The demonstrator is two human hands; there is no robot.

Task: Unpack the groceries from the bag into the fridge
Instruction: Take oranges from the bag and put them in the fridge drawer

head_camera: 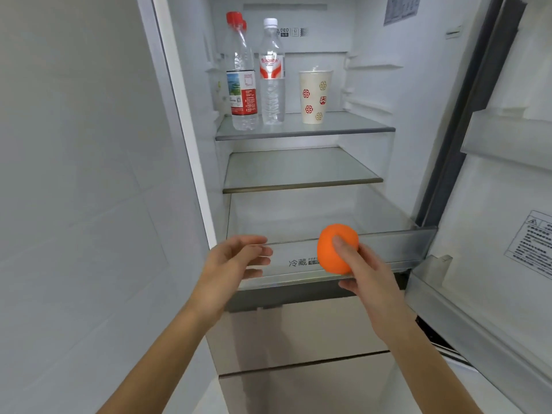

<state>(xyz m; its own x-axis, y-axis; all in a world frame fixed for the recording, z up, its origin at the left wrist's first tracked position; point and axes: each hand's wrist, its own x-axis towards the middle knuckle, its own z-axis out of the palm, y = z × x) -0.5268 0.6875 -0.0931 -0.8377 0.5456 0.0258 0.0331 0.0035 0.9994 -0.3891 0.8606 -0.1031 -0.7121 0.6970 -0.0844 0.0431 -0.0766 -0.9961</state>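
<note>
On the head camera, my right hand [367,282] grips the orange [334,246] between thumb and fingers. The clear drawer [394,243] has its front rim just beyond my knuckles. My left hand [233,261] hangs loose and empty beside it. I judge that letting go too early would make the round fruit clip the rim and roll out onto the floor.

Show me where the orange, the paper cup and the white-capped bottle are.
orange [328,252], head view, left side of the fruit
paper cup [315,97], head view, middle of its wall
white-capped bottle [271,70], head view, its red label
</note>
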